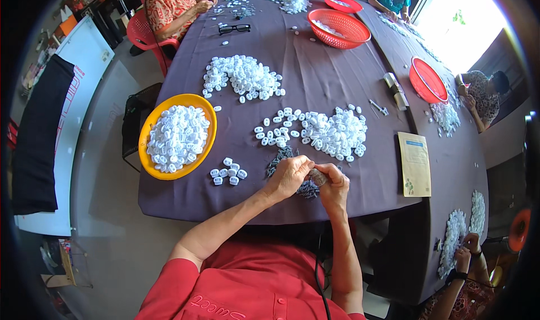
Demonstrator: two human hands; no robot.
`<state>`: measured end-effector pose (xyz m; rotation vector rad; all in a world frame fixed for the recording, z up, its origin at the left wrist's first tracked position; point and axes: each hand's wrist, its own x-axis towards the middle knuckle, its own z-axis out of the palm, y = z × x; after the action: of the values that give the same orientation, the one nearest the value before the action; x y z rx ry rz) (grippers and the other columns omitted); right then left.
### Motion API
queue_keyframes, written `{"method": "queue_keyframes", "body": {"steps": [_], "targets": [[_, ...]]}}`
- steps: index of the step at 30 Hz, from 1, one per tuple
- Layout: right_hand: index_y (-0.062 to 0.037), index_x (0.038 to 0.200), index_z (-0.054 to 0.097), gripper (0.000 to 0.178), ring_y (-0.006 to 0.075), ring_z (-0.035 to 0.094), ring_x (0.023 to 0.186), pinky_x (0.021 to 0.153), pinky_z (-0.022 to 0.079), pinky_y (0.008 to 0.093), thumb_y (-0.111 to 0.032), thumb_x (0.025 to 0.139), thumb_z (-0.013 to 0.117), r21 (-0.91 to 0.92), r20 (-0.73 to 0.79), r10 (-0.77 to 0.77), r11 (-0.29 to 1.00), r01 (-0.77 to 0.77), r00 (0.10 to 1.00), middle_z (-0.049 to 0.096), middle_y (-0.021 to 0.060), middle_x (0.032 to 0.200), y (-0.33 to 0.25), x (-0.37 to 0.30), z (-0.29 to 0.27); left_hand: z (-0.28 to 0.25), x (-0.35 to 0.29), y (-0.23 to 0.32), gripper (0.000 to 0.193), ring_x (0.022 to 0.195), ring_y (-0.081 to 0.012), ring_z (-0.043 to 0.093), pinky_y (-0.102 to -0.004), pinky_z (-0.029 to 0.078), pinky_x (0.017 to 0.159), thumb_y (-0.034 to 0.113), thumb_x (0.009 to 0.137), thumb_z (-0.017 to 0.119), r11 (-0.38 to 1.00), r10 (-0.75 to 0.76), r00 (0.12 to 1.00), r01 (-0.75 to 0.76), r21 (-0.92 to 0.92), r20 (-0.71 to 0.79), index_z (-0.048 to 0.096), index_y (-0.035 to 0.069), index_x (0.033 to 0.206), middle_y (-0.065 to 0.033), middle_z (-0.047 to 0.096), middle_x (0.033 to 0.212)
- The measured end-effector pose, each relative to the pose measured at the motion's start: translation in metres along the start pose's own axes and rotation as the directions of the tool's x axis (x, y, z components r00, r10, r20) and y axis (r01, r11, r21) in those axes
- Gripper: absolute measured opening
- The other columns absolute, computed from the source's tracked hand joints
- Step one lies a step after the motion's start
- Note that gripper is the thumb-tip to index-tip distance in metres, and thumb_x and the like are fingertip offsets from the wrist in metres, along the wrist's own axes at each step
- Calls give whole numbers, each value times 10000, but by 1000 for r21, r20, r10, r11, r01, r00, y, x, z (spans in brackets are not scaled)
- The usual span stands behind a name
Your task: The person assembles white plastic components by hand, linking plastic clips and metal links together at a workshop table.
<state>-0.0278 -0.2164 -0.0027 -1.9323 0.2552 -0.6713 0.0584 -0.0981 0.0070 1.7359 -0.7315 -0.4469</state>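
My left hand [289,177] and my right hand [334,187] meet at the near edge of the table, fingertips pinched together. What sits between the left fingertips is too small to make out. A small brownish, rounded thing [318,177] shows at the right hand's fingers; its kind is unclear. Small dark grey pieces [308,190] lie in heaps below and beside the hands. Just beyond them is a heap of white oval plastic pieces [336,131] with dark marks or slots. A small group of the same pieces [228,172] lies left of my left hand.
A yellow oval tray [211,133] full of white pieces stands at the left edge. Another white heap [244,77] lies farther back. At right are a yellowish packet [414,165] and red baskets [347,28]. Glasses [234,28] lie far off. Several people work around the dark-clothed tables [185,199].
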Motion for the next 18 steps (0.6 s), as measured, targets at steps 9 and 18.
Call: {"method": "queue_keyframes", "body": {"steps": [9,18], "targets": [[-18,860,610,120,167,579,690,634,459,280,52,775,564,-283,-288,-68,959,-17,955,599,89,744,45,13,-61,-21,67,-26,154,980,-293,560,-381,420,876,57,774,588,627,574,818,-464,625,31,641,6,910,-121,617,1007],[-9,904,626,224,92,558,755,709,443,229,101,760,494,-182,-340,94,970,-163,936,618,37,777,55,14,-68,-39,58,-48,133,1004,-263,563,-392,394,900,25,747,578,592,566,820,-477,649,87,641,9,863,-112,621,987]]}}
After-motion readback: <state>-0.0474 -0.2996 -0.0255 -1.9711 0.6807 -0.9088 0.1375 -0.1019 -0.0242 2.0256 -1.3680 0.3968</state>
